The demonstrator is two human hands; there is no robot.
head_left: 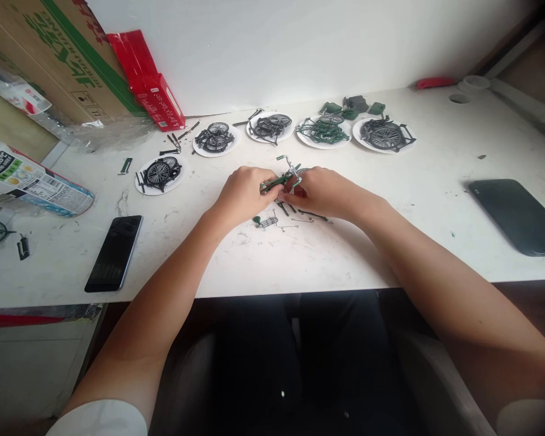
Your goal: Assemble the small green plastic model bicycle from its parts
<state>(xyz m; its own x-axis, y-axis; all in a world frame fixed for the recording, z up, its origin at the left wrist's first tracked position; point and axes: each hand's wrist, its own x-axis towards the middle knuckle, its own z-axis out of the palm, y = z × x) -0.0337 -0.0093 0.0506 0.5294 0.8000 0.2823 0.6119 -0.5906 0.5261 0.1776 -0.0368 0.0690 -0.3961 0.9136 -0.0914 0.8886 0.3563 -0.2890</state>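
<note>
Between my two hands is a small green model bicycle with silver handlebars and green grips. My left hand has its fingers closed on the frame from the left. From the right, my right hand pinches it near the handlebars; its fingertips are partly hidden. Just below my hands, loose parts lie on the white table: a small wire rack, a green saddle-like piece, green strips and thin wire rods.
Paper plates with black wheels and frames and green parts stand along the back. A phone lies left, a dark flat case right. At far left are a bottle, a red box and a cardboard box.
</note>
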